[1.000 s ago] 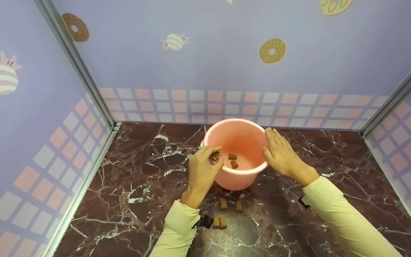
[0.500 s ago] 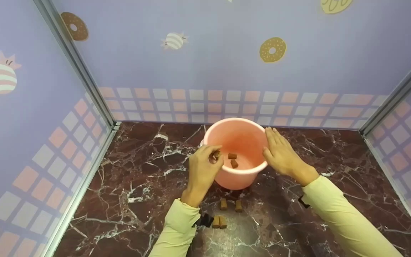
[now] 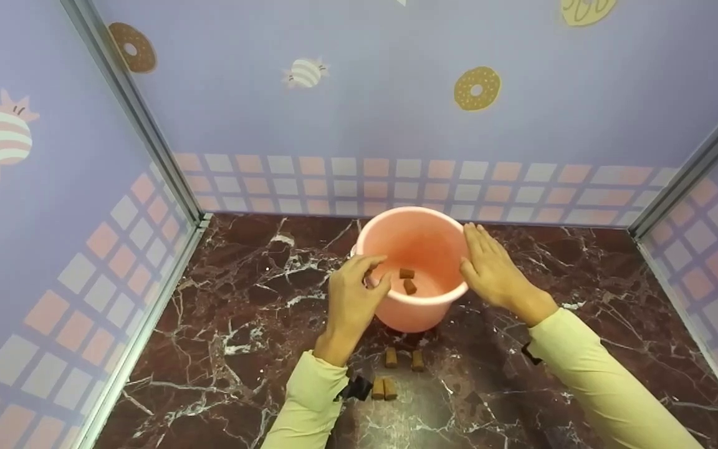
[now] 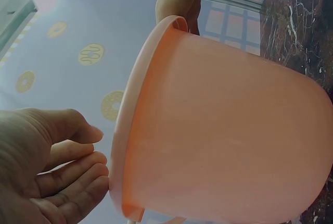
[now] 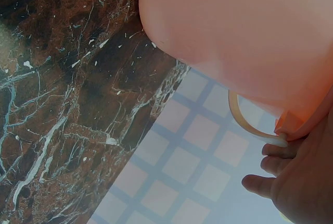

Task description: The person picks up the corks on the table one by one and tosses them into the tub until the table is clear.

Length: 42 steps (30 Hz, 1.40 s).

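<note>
A pink bucket (image 3: 406, 315) stands upright on the marbled surface, with two small brown corks (image 3: 406, 274) visible inside near its bottom. My left hand (image 3: 356, 290) is over the bucket's near-left rim, thumb and fingers apart with nothing seen between them. The left wrist view shows the same left hand (image 4: 62, 166) beside the rim, its thumb clear of the fingers. Across the bucket, my right hand (image 3: 493, 268) rests against the right side of the rim with straight fingers. In the right wrist view, the bucket's pale handle (image 5: 244, 122) hangs near that hand.
Several more brown corks (image 3: 391, 357) stand or lie on the marbled tabletop (image 3: 228, 374) in front of the bucket. A patterned purple wall (image 3: 390, 112) closes off the back, with side panels (image 3: 22, 206) left and right.
The left hand's thumb and fingers have parted, and the cork that was between them no longer shows there. The right hand and the bucket have stayed in place.
</note>
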Available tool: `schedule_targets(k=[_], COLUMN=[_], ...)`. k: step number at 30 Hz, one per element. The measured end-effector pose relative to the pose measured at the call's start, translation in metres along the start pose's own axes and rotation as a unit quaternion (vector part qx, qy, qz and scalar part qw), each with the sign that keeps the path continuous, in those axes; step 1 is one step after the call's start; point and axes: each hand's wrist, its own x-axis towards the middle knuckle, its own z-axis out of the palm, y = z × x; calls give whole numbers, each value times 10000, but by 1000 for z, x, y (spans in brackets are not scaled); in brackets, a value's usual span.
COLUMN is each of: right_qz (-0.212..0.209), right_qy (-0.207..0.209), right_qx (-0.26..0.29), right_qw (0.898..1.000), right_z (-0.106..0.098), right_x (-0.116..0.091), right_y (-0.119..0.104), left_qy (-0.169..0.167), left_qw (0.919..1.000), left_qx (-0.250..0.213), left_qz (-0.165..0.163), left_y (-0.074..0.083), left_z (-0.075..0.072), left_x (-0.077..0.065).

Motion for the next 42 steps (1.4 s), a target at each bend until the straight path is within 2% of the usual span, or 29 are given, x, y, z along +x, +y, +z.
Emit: schedule_targets(k=[7, 15, 26, 42], right_qz=[-19, -15, -2, 9], right_qy=[-25, -73, -50, -30], right_qx=[-20, -58, 3, 45], right_qw=[10000, 10000, 10000, 10000], right_z=[-1, -1, 0, -1], right_x=[1, 1, 1, 0], right_y=[0, 1, 1, 1], left_qy=[-9, 71, 173, 116], left_qw=[10000, 9997, 9996, 9974], left_qx=[-19, -28, -27, -85], left_qz=[-25, -246, -243, -703], left_y=[2, 3, 2, -1], left_z=[-4, -11, -18, -23], left_x=[-5, -12, -21, -41])
